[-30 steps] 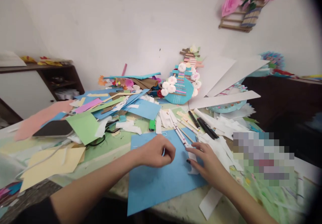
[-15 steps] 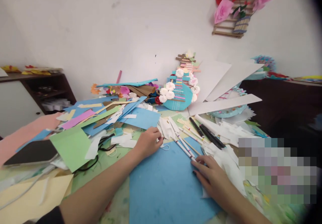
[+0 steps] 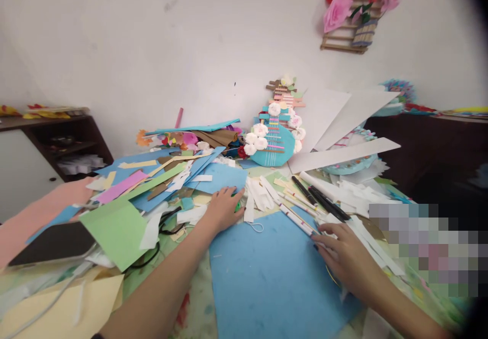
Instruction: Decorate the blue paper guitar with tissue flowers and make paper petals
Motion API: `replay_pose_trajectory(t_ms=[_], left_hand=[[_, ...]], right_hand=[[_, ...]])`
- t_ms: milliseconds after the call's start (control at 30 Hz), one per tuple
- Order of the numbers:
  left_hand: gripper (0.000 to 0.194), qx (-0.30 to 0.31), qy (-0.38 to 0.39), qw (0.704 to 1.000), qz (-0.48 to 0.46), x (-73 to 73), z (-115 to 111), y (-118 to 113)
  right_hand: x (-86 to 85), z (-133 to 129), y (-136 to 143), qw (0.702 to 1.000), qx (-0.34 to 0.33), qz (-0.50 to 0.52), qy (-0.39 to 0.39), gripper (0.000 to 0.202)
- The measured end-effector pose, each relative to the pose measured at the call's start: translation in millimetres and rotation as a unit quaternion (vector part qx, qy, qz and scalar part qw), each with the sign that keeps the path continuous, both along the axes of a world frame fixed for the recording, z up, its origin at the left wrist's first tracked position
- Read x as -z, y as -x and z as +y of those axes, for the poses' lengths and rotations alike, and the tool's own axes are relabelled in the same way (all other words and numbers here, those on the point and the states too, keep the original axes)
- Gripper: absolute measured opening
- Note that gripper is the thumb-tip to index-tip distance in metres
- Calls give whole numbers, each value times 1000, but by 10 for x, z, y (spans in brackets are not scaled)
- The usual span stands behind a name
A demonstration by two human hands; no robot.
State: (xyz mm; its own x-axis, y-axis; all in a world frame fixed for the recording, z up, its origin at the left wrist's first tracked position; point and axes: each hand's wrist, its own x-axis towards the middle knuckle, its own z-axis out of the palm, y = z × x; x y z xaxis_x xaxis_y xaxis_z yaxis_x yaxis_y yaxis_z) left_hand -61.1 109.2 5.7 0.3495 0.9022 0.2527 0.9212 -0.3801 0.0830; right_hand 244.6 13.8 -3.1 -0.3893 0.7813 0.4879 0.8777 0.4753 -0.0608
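- Head view: the left hand (image 3: 225,208) lies palm down with its fingers loosely spread over a small green item (image 3: 238,207); whether they grip it, I cannot tell.
- The right hand (image 3: 339,250) is half curled, thumb apart from the fingers, its fingertips at the near end of the striped sticks (image 3: 295,218); whether it pinches them is hidden.
- The blue sheet (image 3: 263,278) is the widest flat stretch, between the hands and nearer the person. Its left edge runs down below the left hand, its right side passes under the right hand, and its near end leaves the picture.
- A strip of the paint-marked table cover (image 3: 196,298) shows between the left forearm and that left edge.
- Room is tighter beyond the hands: white paper strips (image 3: 261,196) lie between them, just past the sheet, and black pens (image 3: 324,203) lie just beyond the right hand.
- Left of the left hand, a green sheet (image 3: 114,232) overlaps a dark flat device (image 3: 53,243).
- Far left of the left hand, a cabinet (image 3: 63,117) has open shelves, the lower one holding a white bundle (image 3: 82,165).
- High beyond the right hand, a small woven holder (image 3: 365,34) on a wall rack (image 3: 341,49) has green leaves above it.
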Motion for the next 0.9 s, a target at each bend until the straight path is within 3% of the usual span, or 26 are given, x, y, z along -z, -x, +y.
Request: replay_pose_trajectory(t_ms=[167,267,400,500,600,700,800,900], left_hand=[[67,-48,13,999,16,-70,33,96],[72,-82,13,996,25,-75,50,148],[73,-96,14,995,6,-70,63,176],[73,-102,15,995,-10,-79,72,185],[73,-116,10,993,-25,-94,79,196],[72,-146,-5,988,-42,-116,75,214],[71,-182,-17,981,-64,-160,72,242],[75,-212,-10,973,-88,-224,90,300]], right_hand=[[-270,247,430,997,-19,40,70,19],[-377,561,786,991,29,27,127,17],[-300,992,1129,985,82,45,147,21],[-194,1164,1222,979,97,68,165,13],[-192,1173,1194,974,91,102,178,9],[-300,1060,1091,966,76,143,200,10],[-411,872,962,946,28,176,270,14],[-434,648,832,903,-50,196,380,15]])
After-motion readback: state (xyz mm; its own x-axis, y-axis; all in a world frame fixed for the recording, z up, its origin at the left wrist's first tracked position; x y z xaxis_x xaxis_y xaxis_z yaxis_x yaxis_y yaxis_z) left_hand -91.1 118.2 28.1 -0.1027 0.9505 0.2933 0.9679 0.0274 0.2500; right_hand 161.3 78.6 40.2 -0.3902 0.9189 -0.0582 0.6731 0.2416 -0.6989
